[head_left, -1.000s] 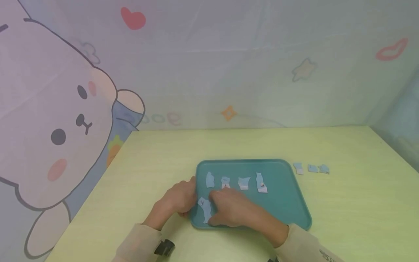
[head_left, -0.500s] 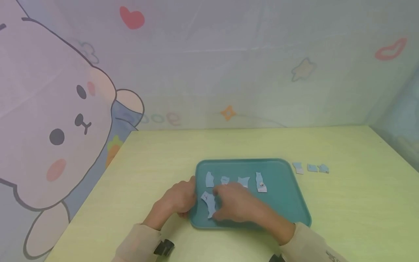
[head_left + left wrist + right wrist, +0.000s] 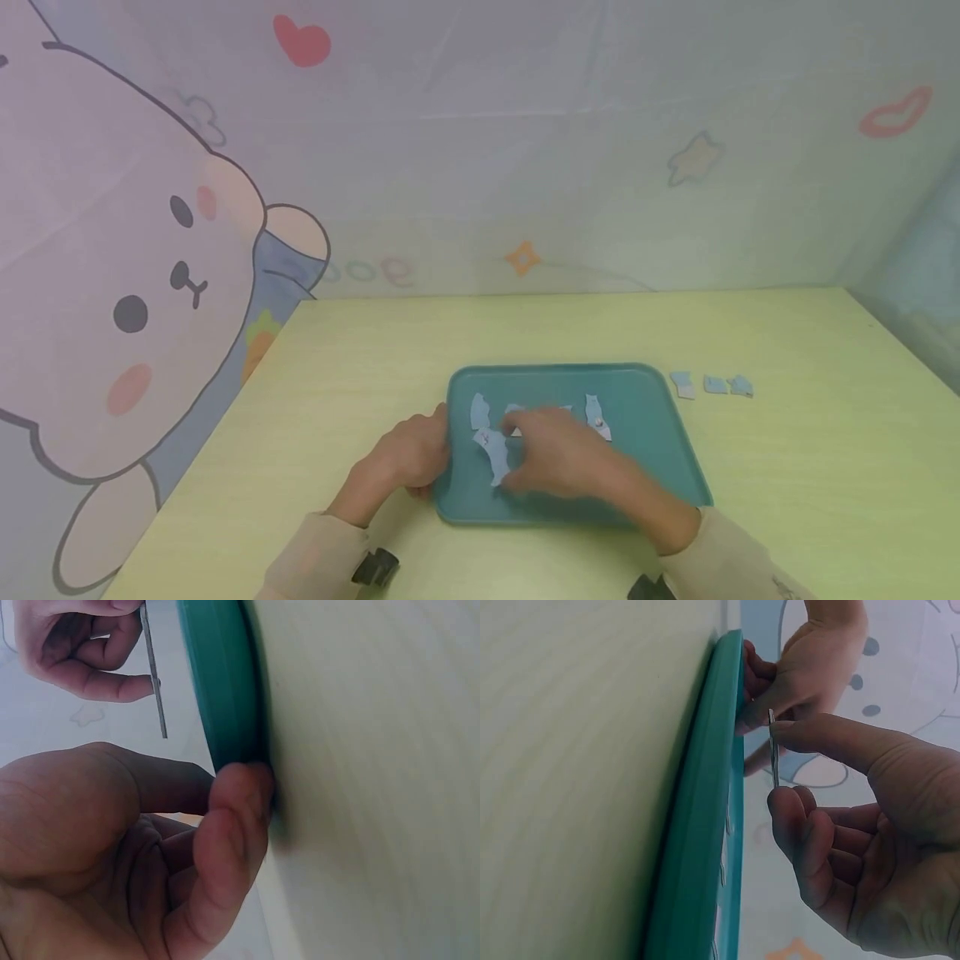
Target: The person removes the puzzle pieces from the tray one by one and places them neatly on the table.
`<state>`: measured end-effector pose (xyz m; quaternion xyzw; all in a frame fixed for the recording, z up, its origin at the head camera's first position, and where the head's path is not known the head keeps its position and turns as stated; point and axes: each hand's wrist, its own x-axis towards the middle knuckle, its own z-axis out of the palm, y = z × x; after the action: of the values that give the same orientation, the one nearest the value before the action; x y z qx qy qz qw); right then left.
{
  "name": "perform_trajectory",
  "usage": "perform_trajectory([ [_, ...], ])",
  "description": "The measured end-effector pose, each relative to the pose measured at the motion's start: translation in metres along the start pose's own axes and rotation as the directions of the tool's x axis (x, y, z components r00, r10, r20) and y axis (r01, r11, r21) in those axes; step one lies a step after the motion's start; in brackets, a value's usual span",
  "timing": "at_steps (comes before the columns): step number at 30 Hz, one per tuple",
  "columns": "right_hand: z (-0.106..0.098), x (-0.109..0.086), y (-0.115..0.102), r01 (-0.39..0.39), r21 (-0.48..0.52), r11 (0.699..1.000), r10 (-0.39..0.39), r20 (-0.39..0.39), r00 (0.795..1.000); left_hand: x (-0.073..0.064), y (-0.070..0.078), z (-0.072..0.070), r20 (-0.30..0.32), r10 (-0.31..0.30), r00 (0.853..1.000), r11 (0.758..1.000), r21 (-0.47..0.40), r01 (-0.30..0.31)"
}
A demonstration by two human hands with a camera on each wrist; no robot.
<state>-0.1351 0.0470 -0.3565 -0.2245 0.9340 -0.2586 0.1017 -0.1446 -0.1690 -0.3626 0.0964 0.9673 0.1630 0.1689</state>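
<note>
A light blue puzzle piece [image 3: 493,454] with wavy edges is pinched between the thumb and fingers of my right hand [image 3: 558,450], over the left part of the green tray [image 3: 652,467]. The right wrist view shows that piece edge-on [image 3: 774,754], lifted off the tray. My left hand [image 3: 416,450] grips the tray's left rim, its fingertips [image 3: 236,832] right at the green edge. Behind the held piece another light blue puzzle piece [image 3: 479,412] lies on the tray, and a long one [image 3: 594,412] lies farther right. Between them, two more are partly hidden by my right hand.
Beyond the tray's right side, three small puzzle pieces lie on the yellow table [image 3: 795,467]: one near the rim [image 3: 682,384] and two side by side [image 3: 716,384]. A printed cloth [image 3: 600,167] hangs behind the table.
My right hand has lifted the puzzle piece from the tray's front left and carried it right and away from me. The left hand stays at the rim.
</note>
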Motion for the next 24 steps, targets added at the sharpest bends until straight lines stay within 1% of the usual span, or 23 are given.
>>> perform_trajectory([
  [3, -0.007, -0.003, 0.003, -0.025, -0.007, 1.000, 0.025, -0.007, 1.000, 0.000, 0.000, 0.001, 0.003, -0.003, 1.000, 1.000, -0.005, 0.003],
  [9, -0.021, -0.007, 0.015, -0.029, -0.001, 1.000, 0.029, -0.033, 0.999, 0.001, 0.000, 0.001, 0.005, -0.004, 1.000, 1.000, -0.002, 0.004],
  [14, -0.027, -0.011, 0.023, -0.047, 0.029, 0.998, 0.048, -0.031, 0.998, 0.001, 0.000, 0.001, 0.005, -0.004, 1.000, 1.000, -0.012, 0.004],
  [24, -0.039, -0.021, 0.040, -0.046, 0.052, 0.998, 0.048, -0.046, 0.998, 0.000, -0.001, 0.001, 0.001, 0.005, 1.000, 1.000, -0.017, -0.005],
])
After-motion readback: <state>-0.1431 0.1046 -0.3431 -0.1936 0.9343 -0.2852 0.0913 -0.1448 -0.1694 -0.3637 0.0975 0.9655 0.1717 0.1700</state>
